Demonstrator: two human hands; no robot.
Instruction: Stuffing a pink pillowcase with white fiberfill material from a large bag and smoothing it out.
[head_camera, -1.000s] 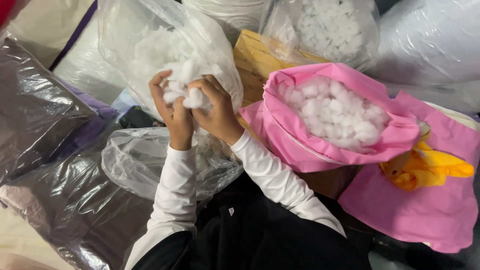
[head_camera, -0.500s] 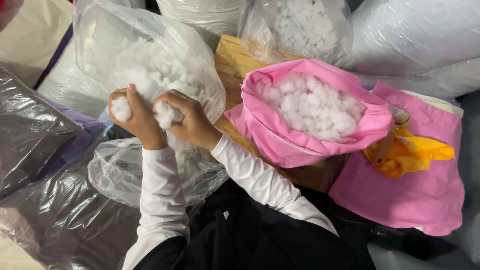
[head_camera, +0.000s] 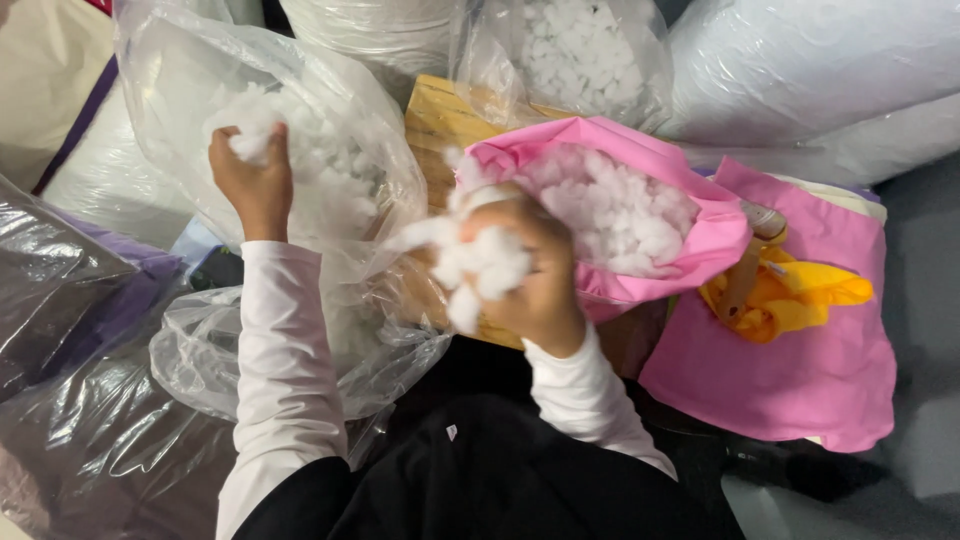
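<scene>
My right hand (head_camera: 538, 285) grips a clump of white stuffing (head_camera: 478, 262) and is at the near edge of a pink fabric cover (head_camera: 712, 240) whose open mouth is full of white stuffing balls (head_camera: 615, 205). My left hand (head_camera: 255, 185) is closed on a smaller tuft of stuffing (head_camera: 248, 140) inside the mouth of a clear plastic bag (head_camera: 180, 80) that holds more of the same stuffing. Both arms wear white sleeves.
A wooden board (head_camera: 435, 120) lies under the pink cover. A flat pink cloth (head_camera: 800, 370) with a yellow cloth (head_camera: 795, 300) on it lies at the right. Further clear bags of stuffing (head_camera: 575, 50) stand behind, and dark plastic-wrapped bundles (head_camera: 70, 340) lie at the left.
My right hand has carried its clump of stuffing out of the clear bag and rightward to the pink cover. My left hand has moved up into the bag with its tuft.
</scene>
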